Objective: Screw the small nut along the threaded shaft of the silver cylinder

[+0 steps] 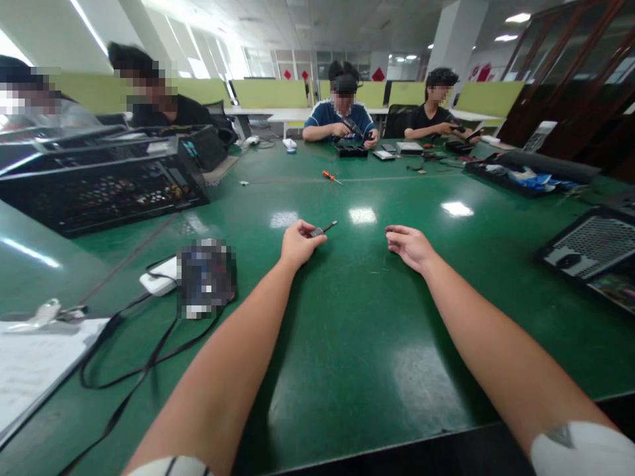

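A: Left hand [299, 247]?
B: Closed round a small grey part [316, 233], thin dark stem aimed toward the far right corner. It's out over the middle of the green table [347, 324].
A: Right hand [411, 248]?
B: Narrow, fingertips near the thumb — can't tell if anything's pinched.
A: Surroundings?
B: Orange screwdriver [328, 176] toward the far edge. Left edge: open computer case [109, 192], screening two people's lower bodies. Near left corner: clipboard [44, 377], black strap [147, 367] beside it. Right edge: mesh-panelled case [590, 241]; past it, a black tray [496, 182] — blue stuff [533, 178] inside.
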Available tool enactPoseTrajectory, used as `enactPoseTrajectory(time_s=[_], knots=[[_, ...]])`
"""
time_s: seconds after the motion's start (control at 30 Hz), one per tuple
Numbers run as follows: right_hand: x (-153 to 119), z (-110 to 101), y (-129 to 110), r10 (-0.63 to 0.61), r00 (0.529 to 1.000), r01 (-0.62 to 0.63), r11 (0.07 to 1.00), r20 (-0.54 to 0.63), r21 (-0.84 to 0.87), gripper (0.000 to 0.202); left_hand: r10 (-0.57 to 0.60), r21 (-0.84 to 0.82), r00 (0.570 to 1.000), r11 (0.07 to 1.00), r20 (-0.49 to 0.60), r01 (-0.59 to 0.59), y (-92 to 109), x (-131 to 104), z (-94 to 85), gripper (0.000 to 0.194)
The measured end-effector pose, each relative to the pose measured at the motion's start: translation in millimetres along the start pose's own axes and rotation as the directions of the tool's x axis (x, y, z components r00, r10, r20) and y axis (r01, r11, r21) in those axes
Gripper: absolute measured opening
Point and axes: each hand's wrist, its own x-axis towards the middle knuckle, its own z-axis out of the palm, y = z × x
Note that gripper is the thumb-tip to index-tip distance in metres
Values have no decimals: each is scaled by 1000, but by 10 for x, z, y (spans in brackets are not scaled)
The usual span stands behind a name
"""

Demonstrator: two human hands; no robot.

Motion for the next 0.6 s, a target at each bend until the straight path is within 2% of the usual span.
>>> enactPoseTrajectory(time_s=[0.1, 0.17, 0.37, 0.47, 0.6], knots=[[341, 136, 74, -53, 993, 62, 995, -108, 83, 33, 2, 43, 987, 999, -163, 5, -152, 379, 147, 35], [539, 260, 136, -77, 985, 96, 988, -154, 122, 30, 17, 68, 979, 998, -203, -3, -218, 499, 217, 35], [920, 699, 329, -86, 986, 107, 985, -145, 137, 28, 115, 116, 987, 988, -115, -102, -290, 532, 290, 37], [937, 859, 368, -77, 993, 85, 992, -90, 97, 27, 145, 119, 987, 983, -63, -137, -267, 506, 305, 36], [873, 945, 366, -68, 997, 69, 997, -42, 39, 26, 177, 89, 984, 980, 13, -177, -221, 470, 329, 36]])
